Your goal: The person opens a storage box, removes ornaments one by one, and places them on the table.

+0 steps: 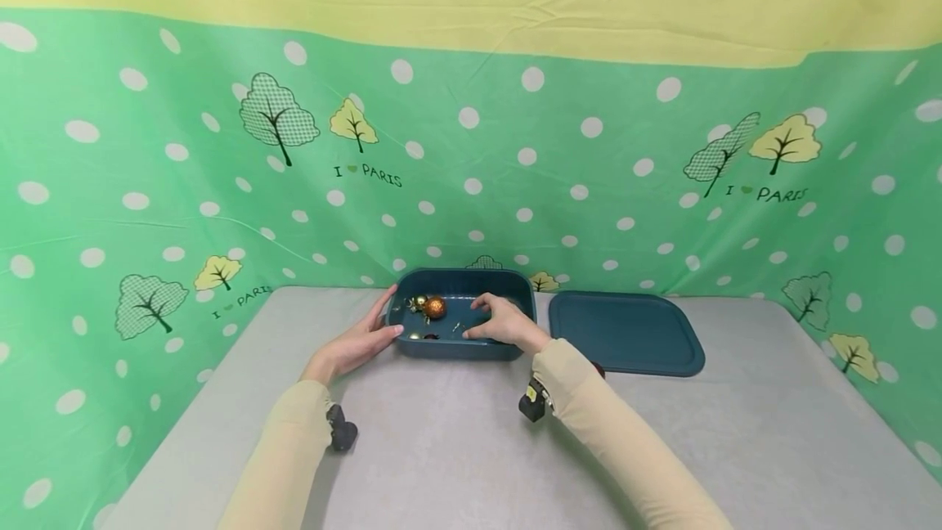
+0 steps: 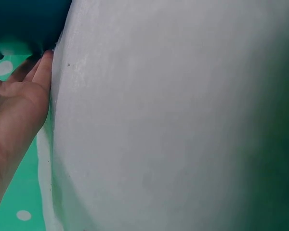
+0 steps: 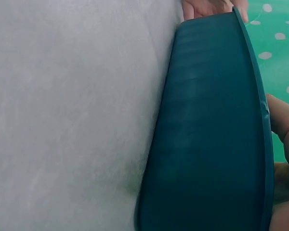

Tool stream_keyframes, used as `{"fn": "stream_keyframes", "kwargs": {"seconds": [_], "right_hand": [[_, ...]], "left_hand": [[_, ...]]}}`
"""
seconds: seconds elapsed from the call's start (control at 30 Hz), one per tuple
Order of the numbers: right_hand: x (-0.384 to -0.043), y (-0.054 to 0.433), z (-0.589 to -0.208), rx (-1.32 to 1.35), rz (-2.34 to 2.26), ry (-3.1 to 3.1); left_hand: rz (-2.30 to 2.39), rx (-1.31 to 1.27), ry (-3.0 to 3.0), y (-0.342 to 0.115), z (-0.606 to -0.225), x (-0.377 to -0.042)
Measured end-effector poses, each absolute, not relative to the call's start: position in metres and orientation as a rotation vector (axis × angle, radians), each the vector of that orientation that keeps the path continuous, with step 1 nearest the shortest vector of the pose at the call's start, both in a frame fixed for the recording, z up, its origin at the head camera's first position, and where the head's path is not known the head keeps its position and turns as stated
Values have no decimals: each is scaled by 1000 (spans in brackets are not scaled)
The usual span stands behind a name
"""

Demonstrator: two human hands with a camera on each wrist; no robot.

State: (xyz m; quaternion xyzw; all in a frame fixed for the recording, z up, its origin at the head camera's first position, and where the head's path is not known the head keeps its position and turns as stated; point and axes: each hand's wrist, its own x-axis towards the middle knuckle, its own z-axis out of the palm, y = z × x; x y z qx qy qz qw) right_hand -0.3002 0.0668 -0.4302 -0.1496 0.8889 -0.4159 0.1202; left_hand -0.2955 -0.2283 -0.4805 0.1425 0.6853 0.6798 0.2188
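Observation:
A deep blue rectangular box (image 1: pixel 456 350) stands at the back of the table, with no lid on it. Its left end is held by my left hand (image 1: pixel 361 343), thumb over the rim and fingers along the outer wall. My right hand (image 1: pixel 504 324) reaches over the near rim into the right half of the box. The thumb and fingers are spread apart, with nothing visible between them. Inside lie a glittery orange ball (image 1: pixel 436 307), a small gold ball (image 1: pixel 420 301), another gold piece (image 1: pixel 415 336) and a dark red one (image 1: pixel 431 337) partly behind the near wall.
A matching blue lid (image 1: pixel 625 332) lies flat to the right of the box. Something dark red (image 1: pixel 598 368) peeks out behind my right sleeve. A green dotted curtain (image 1: pixel 471 162) hangs right behind the grey-covered table (image 1: pixel 441 448).

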Motion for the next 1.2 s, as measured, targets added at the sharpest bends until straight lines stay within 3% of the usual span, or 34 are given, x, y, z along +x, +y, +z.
{"fn": "stream_keyframes", "kwargs": {"seconds": [0.7,1.2], "right_hand": [[-311,69,-432,-592,-1086,2335],[-320,78,-435,-653,-1372,1947]], "left_hand": [[1888,370,1891,-229,-480,-296],[1901,376,1876,-228,-482,-297]]}}
